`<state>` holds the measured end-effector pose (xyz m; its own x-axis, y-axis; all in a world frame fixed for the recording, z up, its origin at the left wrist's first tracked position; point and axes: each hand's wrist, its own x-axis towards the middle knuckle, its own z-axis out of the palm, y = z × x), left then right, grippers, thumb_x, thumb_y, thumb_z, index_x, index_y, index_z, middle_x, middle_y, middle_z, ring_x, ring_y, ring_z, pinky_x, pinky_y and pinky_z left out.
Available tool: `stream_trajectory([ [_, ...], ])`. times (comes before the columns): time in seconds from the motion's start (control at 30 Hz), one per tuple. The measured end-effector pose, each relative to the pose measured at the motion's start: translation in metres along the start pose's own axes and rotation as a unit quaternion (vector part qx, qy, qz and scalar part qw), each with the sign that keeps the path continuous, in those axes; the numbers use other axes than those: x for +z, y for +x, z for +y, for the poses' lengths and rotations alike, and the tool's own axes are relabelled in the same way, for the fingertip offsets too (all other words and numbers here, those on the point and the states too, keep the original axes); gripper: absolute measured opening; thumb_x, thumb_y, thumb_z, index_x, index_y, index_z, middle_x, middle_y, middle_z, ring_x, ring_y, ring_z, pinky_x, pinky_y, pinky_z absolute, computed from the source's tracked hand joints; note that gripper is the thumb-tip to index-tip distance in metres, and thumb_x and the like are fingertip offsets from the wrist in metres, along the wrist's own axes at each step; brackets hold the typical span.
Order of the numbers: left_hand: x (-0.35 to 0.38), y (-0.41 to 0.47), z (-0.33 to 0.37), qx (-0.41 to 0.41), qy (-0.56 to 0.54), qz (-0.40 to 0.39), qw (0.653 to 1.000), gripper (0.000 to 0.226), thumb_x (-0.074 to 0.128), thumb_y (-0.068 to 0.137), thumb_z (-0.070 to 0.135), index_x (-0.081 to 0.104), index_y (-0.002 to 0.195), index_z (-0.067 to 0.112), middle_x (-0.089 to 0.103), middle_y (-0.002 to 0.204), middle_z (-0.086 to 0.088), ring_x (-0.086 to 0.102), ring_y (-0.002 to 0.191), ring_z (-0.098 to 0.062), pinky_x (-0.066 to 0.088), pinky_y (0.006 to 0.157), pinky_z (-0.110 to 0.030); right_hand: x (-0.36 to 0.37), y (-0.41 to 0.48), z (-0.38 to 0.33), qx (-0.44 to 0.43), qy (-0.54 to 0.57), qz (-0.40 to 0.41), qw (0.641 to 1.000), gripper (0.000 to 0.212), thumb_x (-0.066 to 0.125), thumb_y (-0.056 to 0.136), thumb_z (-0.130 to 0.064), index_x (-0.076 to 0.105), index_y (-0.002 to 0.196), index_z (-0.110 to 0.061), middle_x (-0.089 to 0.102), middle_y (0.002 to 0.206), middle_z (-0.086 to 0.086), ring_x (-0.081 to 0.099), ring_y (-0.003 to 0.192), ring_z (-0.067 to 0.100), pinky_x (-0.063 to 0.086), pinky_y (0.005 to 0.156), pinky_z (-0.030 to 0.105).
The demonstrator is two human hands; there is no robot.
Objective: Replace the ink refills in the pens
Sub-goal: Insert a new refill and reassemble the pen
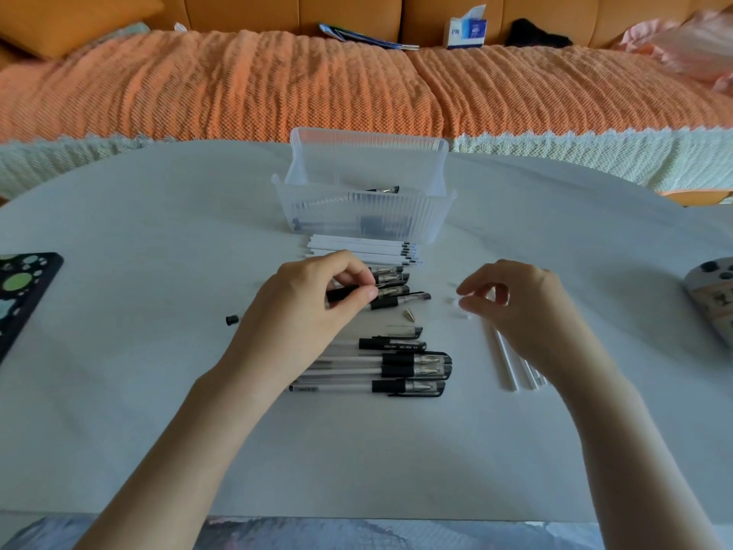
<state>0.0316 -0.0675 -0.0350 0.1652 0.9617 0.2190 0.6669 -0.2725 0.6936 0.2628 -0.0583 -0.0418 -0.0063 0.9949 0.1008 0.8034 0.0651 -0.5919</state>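
Pen (343, 292) pinched by the left hand (309, 303); whether the curled right hand (515, 299) holds anything cannot be told. Tip (409, 315) lies just beside the grip (loose). The barrel is best steadied while a refill (357, 248), stacked just beyond the grip, is fed in straight.

Left hand (305, 307) pinching pen (343, 292), right hand (511, 303) hovering

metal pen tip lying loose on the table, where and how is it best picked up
Pinch the metal pen tip across its wider end, coming straight down from above. It is a small cone lying on its side on the table, apart from the pens, so the tapered end would likely slip. The left hand is busy pinching a pen.
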Motion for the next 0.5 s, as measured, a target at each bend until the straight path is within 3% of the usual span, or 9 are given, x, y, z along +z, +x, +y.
stream_trajectory([
  [0.17,0.001,0.0,0.001,0.008,-0.006,-0.006,1.0,0.005,0.067,0.083,0.025,0.066,0.087,0.028,0.063,0.082,0.022,0.056,0.084,0.011,0.039,0.069,-0.003,0.021,-0.002,-0.018,-0.037,0.022,0.007,0.999,0.007,0.07,0.08,-0.029,0.068,0.073,-0.027,0.06,0.071,-0.013,0.048,0.061,-0.003,0.034,0.06,0.016],
  [0.3,0.001,-0.001,0.001,0.016,-0.014,-0.021,1.0,0.01,0.066,0.084,0.02,0.067,0.09,0.026,0.063,0.085,0.025,0.056,0.088,0.013,0.036,0.069,0.0,0.035,-0.004,-0.024,-0.036,0.002,-0.013,0.999,0.01,0.069,0.081,-0.035,0.069,0.074,-0.026,0.06,0.075,-0.01,0.046,0.06,0.0,0.031,0.056,0.018],
  [0.5,0.0,-0.001,0.001,0.026,-0.014,-0.031,0.999,0.013,0.067,0.084,0.018,0.067,0.094,0.025,0.062,0.089,0.027,0.056,0.091,0.013,0.034,0.075,0.003,0.038,-0.002,-0.025,-0.038,-0.032,-0.029,0.998,0.002,0.07,0.08,-0.027,0.07,0.08,-0.026,0.061,0.079,-0.01,0.044,0.062,-0.001,0.035,0.058,0.021],
])
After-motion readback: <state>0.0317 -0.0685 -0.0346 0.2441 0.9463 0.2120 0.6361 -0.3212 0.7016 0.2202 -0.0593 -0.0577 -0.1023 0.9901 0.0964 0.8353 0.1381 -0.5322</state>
